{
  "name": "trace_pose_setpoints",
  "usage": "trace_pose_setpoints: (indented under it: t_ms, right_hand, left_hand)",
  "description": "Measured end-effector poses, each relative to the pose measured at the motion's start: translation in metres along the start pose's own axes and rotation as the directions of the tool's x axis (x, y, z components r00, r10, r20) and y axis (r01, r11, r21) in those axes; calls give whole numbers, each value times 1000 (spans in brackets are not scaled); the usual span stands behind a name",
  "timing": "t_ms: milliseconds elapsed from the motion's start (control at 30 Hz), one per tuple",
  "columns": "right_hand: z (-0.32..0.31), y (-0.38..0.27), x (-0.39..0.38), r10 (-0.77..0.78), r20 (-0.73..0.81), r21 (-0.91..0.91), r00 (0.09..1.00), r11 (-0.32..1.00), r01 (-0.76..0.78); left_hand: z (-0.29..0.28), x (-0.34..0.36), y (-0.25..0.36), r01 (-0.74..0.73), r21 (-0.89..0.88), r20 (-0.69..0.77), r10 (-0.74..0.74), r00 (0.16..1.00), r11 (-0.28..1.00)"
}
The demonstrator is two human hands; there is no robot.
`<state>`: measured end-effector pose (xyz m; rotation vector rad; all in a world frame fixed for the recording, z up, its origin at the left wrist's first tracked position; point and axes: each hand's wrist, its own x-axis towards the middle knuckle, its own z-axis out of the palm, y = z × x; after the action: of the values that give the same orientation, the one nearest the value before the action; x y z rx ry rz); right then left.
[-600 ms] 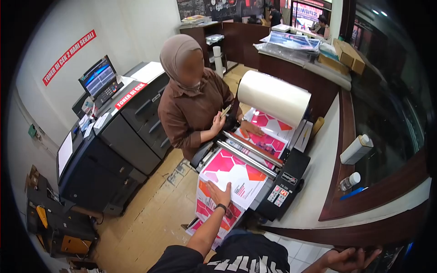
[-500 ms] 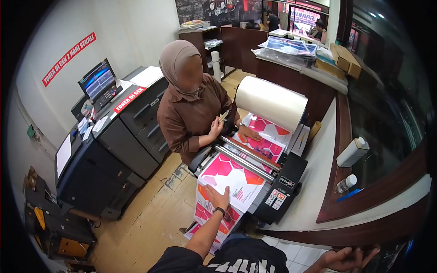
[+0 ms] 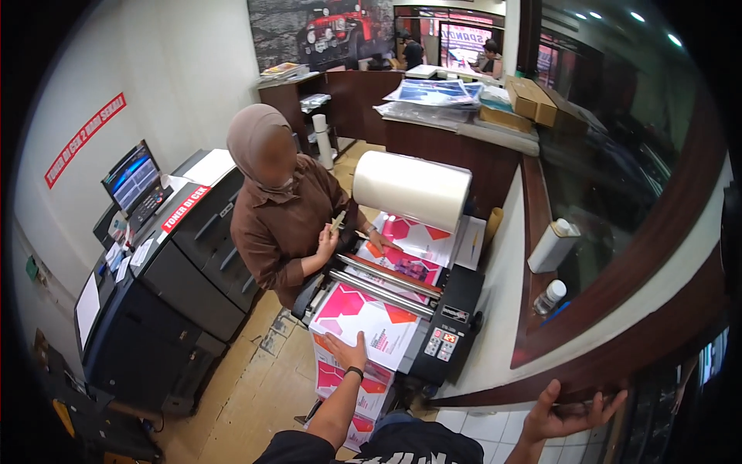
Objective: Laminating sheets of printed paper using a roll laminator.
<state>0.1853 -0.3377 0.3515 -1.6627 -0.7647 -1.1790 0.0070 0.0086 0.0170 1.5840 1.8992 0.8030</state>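
My left hand [image 3: 348,353] lies flat with its fingers stretched out on a pink, white and orange printed sheet [image 3: 390,329]. The sheet hangs out of the near side of a roll laminator [image 3: 456,309] and drops toward me. My right hand [image 3: 576,414] is raised at the lower right, palm up, fingers loosely apart, holding nothing. Across the laminator's steel and red rollers stands a person in a brown shirt [image 3: 274,201]. One of that person's hands presses on the print behind the rollers; the other holds a small yellowish tool, too small to name.
A large white film roll [image 3: 413,188] sits at the machine's far end. To the right, a white can [image 3: 553,246] and a small bottle [image 3: 550,296] stand on a dark wooden ledge. At the left is a big dark printer [image 3: 166,332] with a monitor [image 3: 133,176].
The view has swung to the right. My right hand has come up, its palm turned upward and fingers spreading. My left hand stays on the sheet.
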Motion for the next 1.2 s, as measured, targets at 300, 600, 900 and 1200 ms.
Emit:
trace_pose_setpoints:
  t_ms: [300,600,900,1200]
  right_hand:
    - [7,1,5,-99,-16,-103,995,990,97]
    - [3,6,1,-156,8,-103,988,982,156]
    - [-4,9,-5,-160,29,-166,987,973,162]
    - [39,3,-18,-116,-215,5,970,993,120]
  left_hand:
    - [-5,4,15,15,36,40,-17,999,999]
    - [4,5,5,-38,216,21,35,999,976]
    - [-21,4,-11,-326,224,193,286,939,919]
    - [-12,60,-60,-530,386,249,467,848,755]
